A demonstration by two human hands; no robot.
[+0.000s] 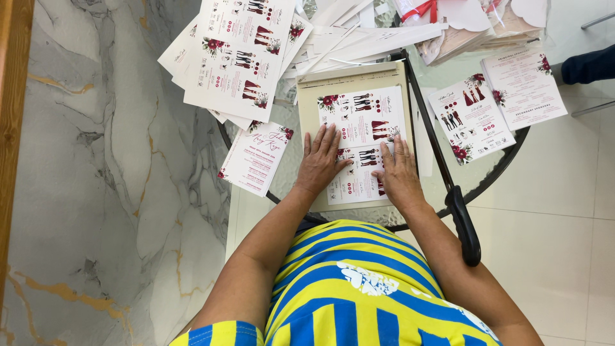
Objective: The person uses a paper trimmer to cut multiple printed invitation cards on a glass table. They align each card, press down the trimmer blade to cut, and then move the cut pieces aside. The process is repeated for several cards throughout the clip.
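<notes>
A printed sheet [362, 128] with red flowers and small figures lies on the beige board of a paper cutter [309, 102]. My left hand [320, 161] rests flat on the sheet's lower left part, fingers spread. On the sheet's lower right part lies my right hand [398, 172], also flat. Neither hand grips anything. The cutter's long black arm [433, 147] is raised, running along the board's right side to a black handle [465, 229] near my right forearm.
The cutter stands on a round glass table [506, 157]. Stacks of printed sheets [240, 54] lie at the back left, one card [256, 157] at the left rim, more cards [496, 106] at the right. A dark sleeve [588, 65] shows far right.
</notes>
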